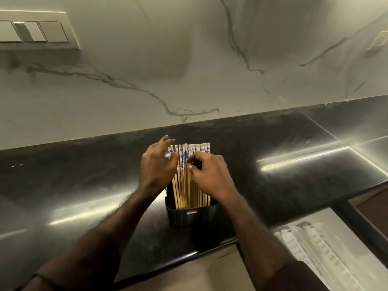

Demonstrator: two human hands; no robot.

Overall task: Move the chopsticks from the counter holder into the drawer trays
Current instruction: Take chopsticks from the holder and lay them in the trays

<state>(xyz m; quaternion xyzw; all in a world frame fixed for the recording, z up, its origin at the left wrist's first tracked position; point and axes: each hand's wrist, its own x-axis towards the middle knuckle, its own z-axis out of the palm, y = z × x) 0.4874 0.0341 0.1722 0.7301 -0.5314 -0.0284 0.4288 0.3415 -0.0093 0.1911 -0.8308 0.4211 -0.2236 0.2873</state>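
A black rectangular holder [190,216] stands on the dark counter near its front edge. Several bamboo chopsticks [184,190] with white and blue patterned tops stand upright in it in a row. My left hand [158,164] rests against the left side of the row, fingers spread over the patterned tops. My right hand [209,173] is at the right side, its fingertips pinching the upper part of some chopsticks near the middle. At the lower right an open drawer holds pale ribbed trays [315,246].
The black polished counter [84,185] runs from left to right below a marble-patterned wall [147,70]. A switch panel [39,31] is on the wall at upper left, a socket [378,40] at upper right. Both forearms reach in from below.
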